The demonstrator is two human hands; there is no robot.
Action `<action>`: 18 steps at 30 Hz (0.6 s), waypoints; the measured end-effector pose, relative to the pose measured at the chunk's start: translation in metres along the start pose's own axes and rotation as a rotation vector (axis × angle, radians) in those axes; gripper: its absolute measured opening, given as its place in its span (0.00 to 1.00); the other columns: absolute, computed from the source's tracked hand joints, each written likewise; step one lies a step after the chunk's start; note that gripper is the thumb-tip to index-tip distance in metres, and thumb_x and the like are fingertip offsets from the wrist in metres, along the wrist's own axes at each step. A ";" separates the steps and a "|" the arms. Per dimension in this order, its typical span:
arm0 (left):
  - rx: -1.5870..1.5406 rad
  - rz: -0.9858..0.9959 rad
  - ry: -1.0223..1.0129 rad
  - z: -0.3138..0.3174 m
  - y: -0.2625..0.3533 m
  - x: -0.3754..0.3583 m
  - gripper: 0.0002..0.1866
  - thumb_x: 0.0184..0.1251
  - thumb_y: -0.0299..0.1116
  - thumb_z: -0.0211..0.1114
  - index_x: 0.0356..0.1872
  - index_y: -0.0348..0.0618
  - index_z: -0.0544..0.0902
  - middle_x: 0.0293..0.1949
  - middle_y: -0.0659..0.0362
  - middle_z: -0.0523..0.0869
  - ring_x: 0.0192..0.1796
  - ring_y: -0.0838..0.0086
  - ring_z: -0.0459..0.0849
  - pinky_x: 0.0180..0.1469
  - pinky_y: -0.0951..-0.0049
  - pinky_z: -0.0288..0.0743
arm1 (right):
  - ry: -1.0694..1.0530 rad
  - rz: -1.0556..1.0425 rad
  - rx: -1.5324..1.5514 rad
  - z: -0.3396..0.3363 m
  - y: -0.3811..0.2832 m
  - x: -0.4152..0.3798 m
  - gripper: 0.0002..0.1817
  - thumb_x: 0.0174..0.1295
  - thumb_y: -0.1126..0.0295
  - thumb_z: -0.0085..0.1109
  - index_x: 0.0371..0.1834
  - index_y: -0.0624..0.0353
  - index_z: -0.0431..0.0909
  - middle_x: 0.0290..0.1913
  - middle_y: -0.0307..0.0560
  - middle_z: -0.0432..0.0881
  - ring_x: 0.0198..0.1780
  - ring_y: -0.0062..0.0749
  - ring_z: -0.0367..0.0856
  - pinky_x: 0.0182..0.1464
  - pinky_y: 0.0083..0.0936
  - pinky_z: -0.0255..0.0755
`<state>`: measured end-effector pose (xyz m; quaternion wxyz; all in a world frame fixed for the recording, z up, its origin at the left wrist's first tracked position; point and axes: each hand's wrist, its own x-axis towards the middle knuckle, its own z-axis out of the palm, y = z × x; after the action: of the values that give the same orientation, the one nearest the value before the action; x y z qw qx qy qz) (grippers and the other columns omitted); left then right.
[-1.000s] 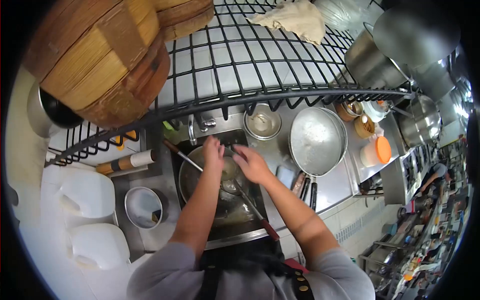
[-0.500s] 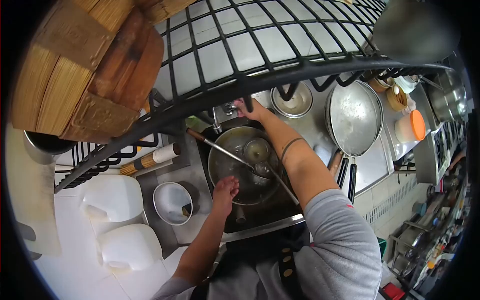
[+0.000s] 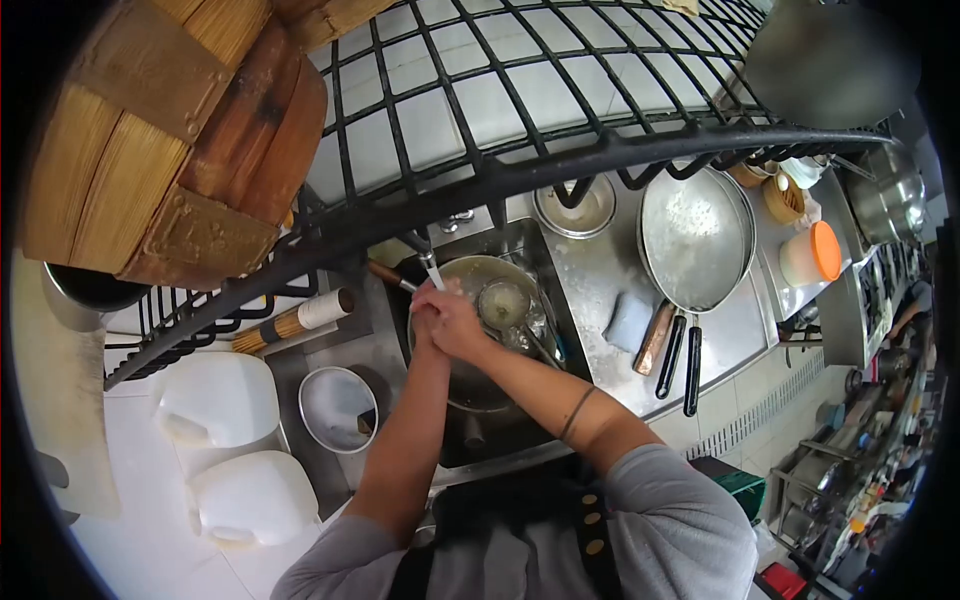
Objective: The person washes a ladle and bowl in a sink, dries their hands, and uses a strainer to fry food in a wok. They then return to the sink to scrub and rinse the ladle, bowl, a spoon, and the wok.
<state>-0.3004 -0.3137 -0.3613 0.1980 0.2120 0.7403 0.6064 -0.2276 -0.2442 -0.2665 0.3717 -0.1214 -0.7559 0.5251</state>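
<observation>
My right hand (image 3: 458, 322) lies over my left hand (image 3: 425, 326), its fingers closed against it. The left hand's fingers are mostly hidden. Both are just below the spout of the tap (image 3: 428, 262), above a large round pan (image 3: 478, 408) standing in the sink (image 3: 549, 240). In the pan's murky water sits a small round bowl-shaped piece (image 3: 503, 305), perhaps a ladle head. A utensil with a wooden handle (image 3: 384, 272) leans on the pan's left rim, partly behind my hands. The tap's knob (image 3: 457, 220) is behind, and neither hand touches it.
A black wire rack (image 3: 520, 160) hangs overhead with a wooden steamer (image 3: 150, 150). Left are a metal pot (image 3: 338, 408), a bamboo brush (image 3: 292, 324) and white jugs (image 3: 215, 398). Right are a metal bowl (image 3: 577, 208), a large pan (image 3: 697, 238), a folded cloth (image 3: 628, 322) and an orange-lidded tub (image 3: 812, 254).
My right hand has left the tap knob and come down to the left onto my left hand. My left hand has moved up and left to beneath the spout.
</observation>
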 end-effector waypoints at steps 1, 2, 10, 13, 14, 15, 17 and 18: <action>-0.005 -0.002 0.001 0.004 0.008 -0.003 0.09 0.72 0.31 0.54 0.46 0.42 0.79 0.42 0.60 0.84 0.44 0.70 0.83 0.48 0.69 0.78 | -0.170 0.120 -0.062 0.000 0.006 0.009 0.11 0.59 0.77 0.55 0.44 0.58 0.80 0.39 0.54 0.80 0.41 0.48 0.81 0.45 0.37 0.75; -0.239 -0.024 -0.039 0.011 0.018 -0.004 0.10 0.72 0.32 0.54 0.47 0.42 0.79 0.43 0.58 0.84 0.45 0.69 0.83 0.49 0.68 0.78 | -0.335 0.236 -0.124 -0.001 0.010 0.016 0.10 0.60 0.76 0.53 0.43 0.57 0.81 0.37 0.52 0.81 0.38 0.43 0.82 0.43 0.35 0.76; -1.463 -0.355 -0.225 0.013 0.070 0.003 0.25 0.73 0.50 0.46 0.47 0.34 0.79 0.45 0.49 0.84 0.50 0.57 0.82 0.59 0.61 0.74 | -0.151 0.040 -0.359 -0.003 0.006 0.013 0.09 0.60 0.73 0.52 0.40 0.60 0.79 0.38 0.53 0.81 0.44 0.47 0.82 0.46 0.38 0.76; -1.443 -0.440 -0.174 0.024 0.040 0.023 0.26 0.73 0.50 0.47 0.48 0.33 0.78 0.45 0.50 0.84 0.50 0.57 0.82 0.60 0.58 0.74 | -0.243 -0.114 -0.377 -0.023 -0.007 0.028 0.09 0.55 0.71 0.54 0.38 0.59 0.79 0.40 0.57 0.81 0.48 0.55 0.80 0.50 0.44 0.74; -1.444 -0.437 -0.183 0.027 0.028 0.034 0.26 0.73 0.50 0.47 0.48 0.33 0.78 0.45 0.50 0.84 0.50 0.57 0.82 0.60 0.58 0.74 | -0.363 -0.130 -0.491 -0.026 -0.010 0.037 0.09 0.54 0.71 0.55 0.37 0.59 0.79 0.40 0.57 0.81 0.47 0.56 0.81 0.51 0.44 0.75; -1.617 -0.414 -0.196 0.028 0.027 0.042 0.26 0.73 0.50 0.47 0.49 0.33 0.78 0.46 0.49 0.84 0.51 0.57 0.82 0.60 0.57 0.74 | -0.356 -0.128 -0.495 -0.028 -0.015 0.044 0.09 0.54 0.71 0.55 0.37 0.59 0.79 0.40 0.57 0.81 0.47 0.56 0.81 0.51 0.44 0.75; -1.791 -0.395 -0.212 0.027 0.022 0.043 0.26 0.73 0.50 0.48 0.50 0.33 0.77 0.47 0.49 0.83 0.52 0.57 0.82 0.61 0.55 0.74 | -0.523 -0.191 -0.230 -0.031 -0.022 0.056 0.09 0.53 0.71 0.55 0.37 0.57 0.79 0.39 0.57 0.80 0.41 0.58 0.81 0.49 0.45 0.75; -1.657 -0.408 -0.263 0.021 0.073 0.026 0.20 0.72 0.43 0.52 0.50 0.33 0.77 0.49 0.49 0.82 0.53 0.59 0.81 0.61 0.58 0.75 | -0.514 -0.189 -0.234 -0.030 -0.012 0.061 0.09 0.53 0.71 0.55 0.37 0.57 0.79 0.39 0.57 0.80 0.41 0.58 0.81 0.49 0.45 0.75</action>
<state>-0.3053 -0.2699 -0.2948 0.4780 -0.0695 0.0538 0.8740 -0.2465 -0.1929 -0.2247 0.1988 0.0446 -0.8885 0.4111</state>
